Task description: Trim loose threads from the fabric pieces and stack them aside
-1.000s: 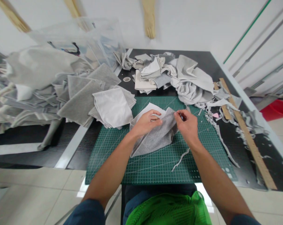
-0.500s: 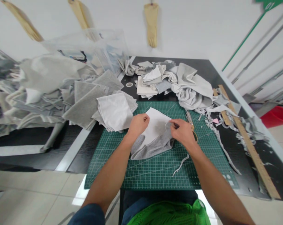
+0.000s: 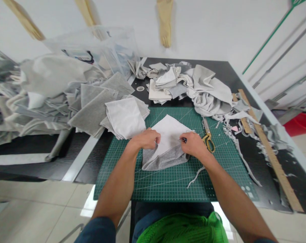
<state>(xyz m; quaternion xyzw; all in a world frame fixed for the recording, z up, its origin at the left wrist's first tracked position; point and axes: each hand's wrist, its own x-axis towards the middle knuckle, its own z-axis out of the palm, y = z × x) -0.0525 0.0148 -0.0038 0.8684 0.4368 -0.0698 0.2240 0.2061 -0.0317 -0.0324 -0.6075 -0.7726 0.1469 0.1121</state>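
Observation:
A grey cloth [image 3: 165,164] lies on the green cutting mat [image 3: 155,189], with a white piece [image 3: 169,130] on top of it or forming its other face; I cannot tell which. My left hand [image 3: 148,139] pinches the cloth's edge on the left side. On the right, my right hand [image 3: 193,144] has its fingers closed on the cloth's edge, with a small dark thing partly hidden between them. Gold-handled scissors [image 3: 207,139] rest on the mat just beyond my right hand. A loose strip of thread [image 3: 197,175] trails below that hand.
Folded white and grey cloths [image 3: 126,116] are stacked at the mat's left corner, beside a large heap of fabric [image 3: 54,77]. More cloth [image 3: 208,87] is piled at the back. Wooden rulers [image 3: 274,155] and scraps line the right edge. A clear plastic box [image 3: 122,50] stands behind.
Both hands have moved down toward me along the cloth's sides, baring more of the white surface. The scissors' handles, partly covered before, now show fully.

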